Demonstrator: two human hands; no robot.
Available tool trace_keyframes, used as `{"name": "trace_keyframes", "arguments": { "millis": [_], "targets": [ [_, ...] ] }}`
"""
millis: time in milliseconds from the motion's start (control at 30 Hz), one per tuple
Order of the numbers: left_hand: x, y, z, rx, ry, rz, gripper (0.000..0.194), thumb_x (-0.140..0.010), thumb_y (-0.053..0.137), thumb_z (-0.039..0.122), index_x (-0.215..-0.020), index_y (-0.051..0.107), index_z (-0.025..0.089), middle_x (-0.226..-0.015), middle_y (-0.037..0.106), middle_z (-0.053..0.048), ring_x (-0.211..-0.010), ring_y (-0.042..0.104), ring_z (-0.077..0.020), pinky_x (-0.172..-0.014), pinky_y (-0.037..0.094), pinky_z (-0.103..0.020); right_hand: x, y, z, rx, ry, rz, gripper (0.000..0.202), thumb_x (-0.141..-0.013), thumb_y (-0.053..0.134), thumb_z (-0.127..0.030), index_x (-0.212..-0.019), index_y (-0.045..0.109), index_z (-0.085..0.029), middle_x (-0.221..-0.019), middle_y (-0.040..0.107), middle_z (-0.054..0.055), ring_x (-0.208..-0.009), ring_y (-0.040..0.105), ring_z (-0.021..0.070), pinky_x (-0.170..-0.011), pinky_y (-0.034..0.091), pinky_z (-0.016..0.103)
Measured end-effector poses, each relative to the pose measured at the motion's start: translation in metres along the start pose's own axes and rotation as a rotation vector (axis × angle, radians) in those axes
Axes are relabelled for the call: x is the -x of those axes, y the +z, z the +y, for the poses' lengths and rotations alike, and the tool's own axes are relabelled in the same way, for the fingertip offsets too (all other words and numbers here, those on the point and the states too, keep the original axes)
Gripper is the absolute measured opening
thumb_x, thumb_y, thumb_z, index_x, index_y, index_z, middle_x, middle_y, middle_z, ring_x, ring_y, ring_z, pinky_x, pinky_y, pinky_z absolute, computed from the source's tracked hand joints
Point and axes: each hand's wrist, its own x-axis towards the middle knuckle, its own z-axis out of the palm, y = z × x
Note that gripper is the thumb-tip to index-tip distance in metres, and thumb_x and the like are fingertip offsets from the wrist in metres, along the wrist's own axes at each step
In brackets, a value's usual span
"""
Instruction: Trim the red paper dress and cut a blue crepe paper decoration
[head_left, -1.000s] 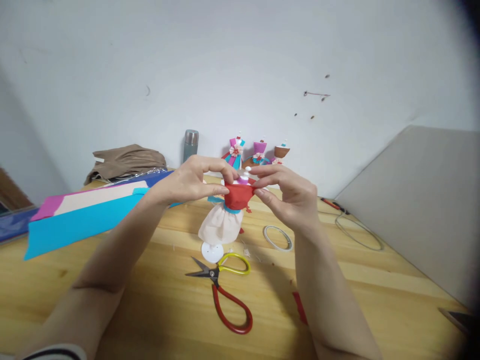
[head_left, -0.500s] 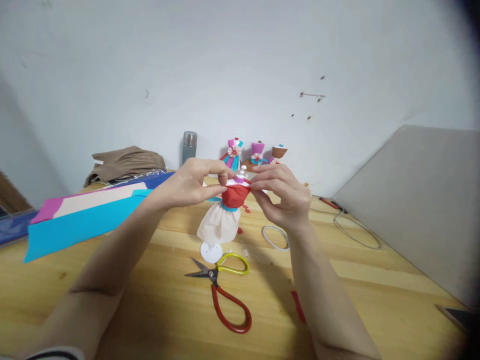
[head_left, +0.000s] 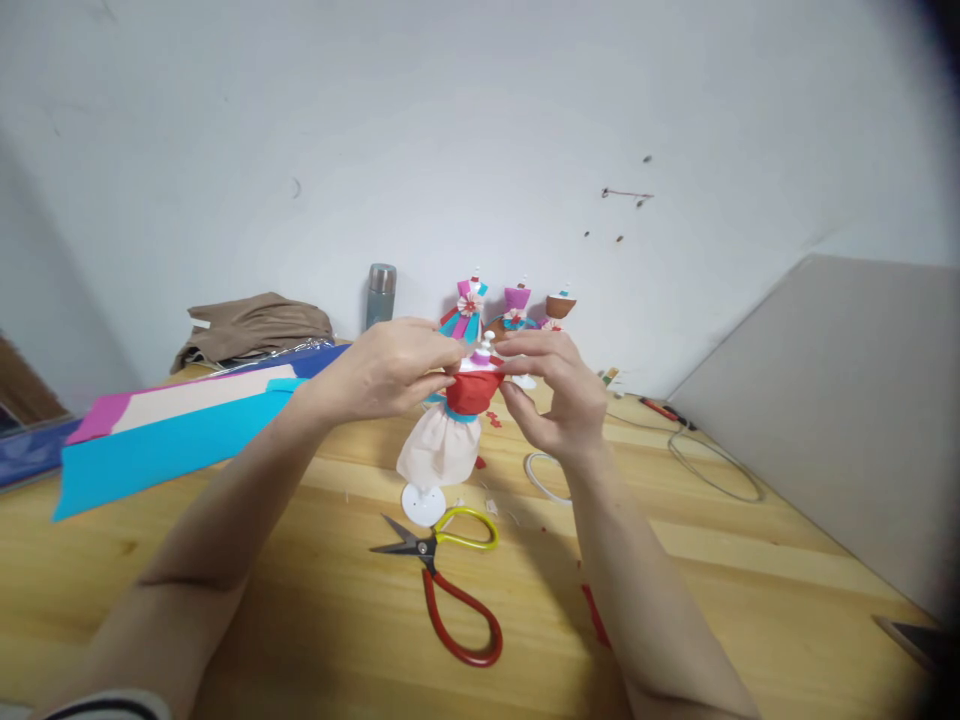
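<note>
A small white dress form [head_left: 424,505] stands slightly tilted on the table, wearing a red strapless bodice [head_left: 475,393], a blue waistband and a gathered pale skirt [head_left: 441,450]. At the bodice's upper left edge, the thumb and fingers of my left hand [head_left: 394,368] pinch the red material. My right hand [head_left: 559,390] is at the upper right edge, its thumb and fingers apart, a fingertip close to or touching the red. In front of the form's base lie scissors [head_left: 424,548] with blades spread, one handle yellow and one red.
Blue, pale and pink sheets [head_left: 172,440] lie at left, near a brown cloth [head_left: 259,328]. A flask [head_left: 381,295] and several dressed forms [head_left: 516,300] stand by the wall. A white ring [head_left: 544,480], red scraps [head_left: 595,612] and a cable [head_left: 712,480] lie at right.
My right hand has loosened, its thumb parting from the fingers at the bodice's edge. The fingers of my left hand have shifted slightly over the top edge. The dress form has barely moved.
</note>
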Motion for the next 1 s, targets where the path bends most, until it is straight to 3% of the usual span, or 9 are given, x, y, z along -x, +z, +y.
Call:
{"name": "trace_keyframes", "arguments": {
  "millis": [300, 500, 800, 1000],
  "targets": [
    [-0.002, 0.001, 0.004, 0.069, -0.084, 0.044, 0.016, -0.101, 0.062, 0.022, -0.11, 0.074, 0.019, -0.097, 0.083, -0.007, -0.086, 0.076, -0.0181, -0.083, 0.057, -0.028, -0.003, 0.001, -0.013, -0.161, 0.309, -0.024, 0.01, -0.091, 0.071, -0.016, -0.092, 0.07, -0.026, -0.099, 0.08, 0.006, -0.105, 0.076, 0.0282, -0.094, 0.062, 0.05],
    [-0.004, 0.003, 0.012, 0.072, -0.144, 0.095, 0.012, -0.099, 0.064, 0.02, -0.102, 0.076, 0.02, -0.095, 0.084, -0.004, -0.085, 0.076, -0.0172, -0.084, 0.057, -0.028, -0.005, 0.0, -0.019, -0.203, 0.397, -0.015, 0.012, -0.09, 0.07, -0.016, -0.084, 0.069, -0.026, -0.103, 0.08, 0.007, -0.106, 0.076, 0.0277, -0.095, 0.061, 0.05],
    [-0.005, 0.01, 0.018, -0.105, -0.184, 0.096, 0.023, -0.103, 0.054, 0.019, -0.089, 0.071, 0.02, -0.083, 0.079, -0.004, -0.078, 0.073, -0.0166, -0.086, 0.057, -0.03, -0.006, 0.004, -0.023, -0.143, 0.356, 0.032, 0.016, -0.09, 0.071, -0.011, -0.086, 0.07, -0.027, -0.099, 0.081, 0.005, -0.105, 0.078, 0.0282, -0.095, 0.062, 0.051],
    [-0.004, 0.008, 0.014, -0.175, -0.001, 0.14, 0.023, -0.107, 0.05, 0.019, -0.095, 0.069, 0.018, -0.088, 0.081, -0.004, -0.077, 0.073, -0.0162, -0.079, 0.056, -0.029, -0.006, -0.004, -0.01, -0.027, 0.107, -0.018, 0.02, -0.089, 0.075, -0.008, -0.091, 0.072, -0.028, -0.097, 0.082, 0.004, -0.105, 0.078, 0.0304, -0.09, 0.063, 0.051]
  ]
}}
